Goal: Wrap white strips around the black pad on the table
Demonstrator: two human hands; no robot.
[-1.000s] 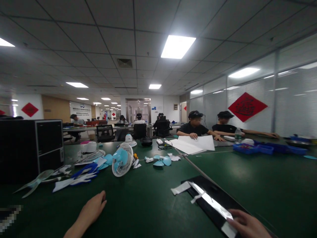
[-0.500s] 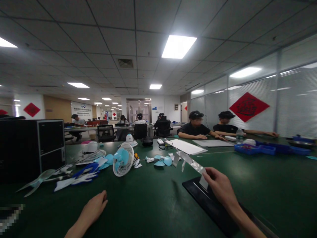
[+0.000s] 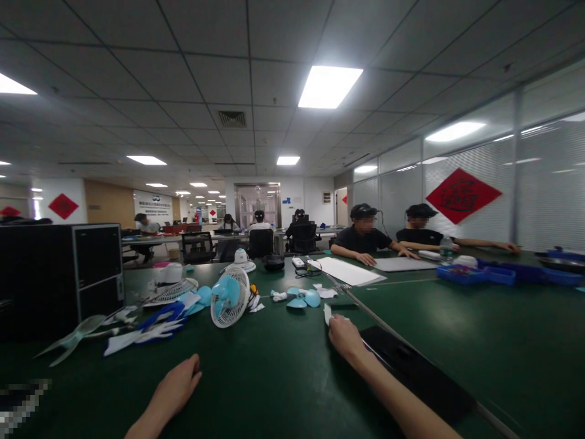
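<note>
My right hand (image 3: 346,334) is pinched closed on a shiny pale strip (image 3: 327,313). Only a short whitish end shows past the fingertips; the rest is hidden by the hand. Beyond and beneath my right forearm lies a flat black panel (image 3: 418,369) on the green table (image 3: 256,372). My left hand (image 3: 179,384) rests low on the table, fingers curled in, with nothing visible in them. Ahead of my hands lie a light-blue fan blade (image 3: 299,297) and a white fan guard with a blue blade (image 3: 230,297), standing tilted.
Blue-and-white gloves (image 3: 148,329) and fan parts lie left, beside a black computer case (image 3: 41,274). A narrow metal strip (image 3: 377,318) crosses the table. White boards (image 3: 345,271) lie farther back. Two people sit across, near blue trays (image 3: 461,274).
My right hand has moved left and forward with the strip, now mostly out of sight. The black panel appears farther right. My left hand has hardly moved.
</note>
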